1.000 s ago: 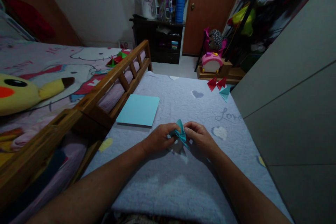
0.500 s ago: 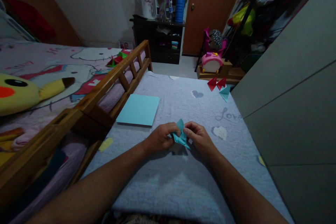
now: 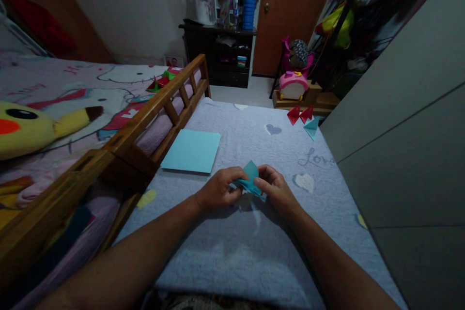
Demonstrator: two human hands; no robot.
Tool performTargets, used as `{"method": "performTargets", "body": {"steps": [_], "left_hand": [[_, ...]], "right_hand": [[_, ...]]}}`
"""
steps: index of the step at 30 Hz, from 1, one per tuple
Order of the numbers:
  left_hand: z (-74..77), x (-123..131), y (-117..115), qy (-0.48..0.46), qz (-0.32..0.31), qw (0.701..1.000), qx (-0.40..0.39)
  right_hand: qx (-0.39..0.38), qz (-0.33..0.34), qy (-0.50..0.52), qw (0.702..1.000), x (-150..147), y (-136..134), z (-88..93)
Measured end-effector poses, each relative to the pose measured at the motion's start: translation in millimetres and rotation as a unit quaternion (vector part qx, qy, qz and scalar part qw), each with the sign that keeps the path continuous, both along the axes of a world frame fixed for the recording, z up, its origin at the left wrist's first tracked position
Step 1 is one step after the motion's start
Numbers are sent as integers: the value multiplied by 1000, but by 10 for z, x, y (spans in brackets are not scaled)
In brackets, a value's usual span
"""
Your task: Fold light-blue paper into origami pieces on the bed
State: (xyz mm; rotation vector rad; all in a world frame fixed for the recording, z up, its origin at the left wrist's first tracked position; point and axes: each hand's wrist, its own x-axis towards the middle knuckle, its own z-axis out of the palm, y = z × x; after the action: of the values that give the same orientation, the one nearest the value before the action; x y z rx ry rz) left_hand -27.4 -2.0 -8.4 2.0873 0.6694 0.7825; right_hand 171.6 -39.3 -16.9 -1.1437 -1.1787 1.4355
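Note:
A small folded piece of light-blue origami paper [image 3: 251, 170] is held between my two hands, just above the bed. My left hand [image 3: 224, 188] pinches its left side, fingers closed on the fold. On the other side, the thumb and fingers of my right hand [image 3: 273, 185] grip the paper's right edge. One flap of it stands up at the back; the inner folds are partly hidden by my fingers. A stack of flat light-blue square paper [image 3: 192, 151] lies beyond my left hand. At the far right corner sit two red folded paper pieces [image 3: 293, 115] and a light-blue folded piece [image 3: 311, 128].
The bed's pale-blue patterned cover [image 3: 247, 121] lies under my hands. A wooden rail [image 3: 160, 111] borders it on the left, with a yellow plush toy [image 3: 29, 128] on the bed beyond. A grey cabinet [image 3: 407, 155] stands along the right side.
The folded paper has turned between my fingers, its upright flap now facing me more broadly and its lower points drawn up. Both hands keep their hold, the right shifted slightly.

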Motion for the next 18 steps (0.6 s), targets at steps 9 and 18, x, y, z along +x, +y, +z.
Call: {"method": "performTargets", "body": {"steps": [9, 18], "left_hand": [[-22, 6, 16, -79, 39, 987, -137], [18, 81, 31, -75, 103, 964, -235]], "right_hand": [[24, -2, -60, 998, -4, -10, 31], [20, 3, -61, 998, -26, 3, -5]]}}
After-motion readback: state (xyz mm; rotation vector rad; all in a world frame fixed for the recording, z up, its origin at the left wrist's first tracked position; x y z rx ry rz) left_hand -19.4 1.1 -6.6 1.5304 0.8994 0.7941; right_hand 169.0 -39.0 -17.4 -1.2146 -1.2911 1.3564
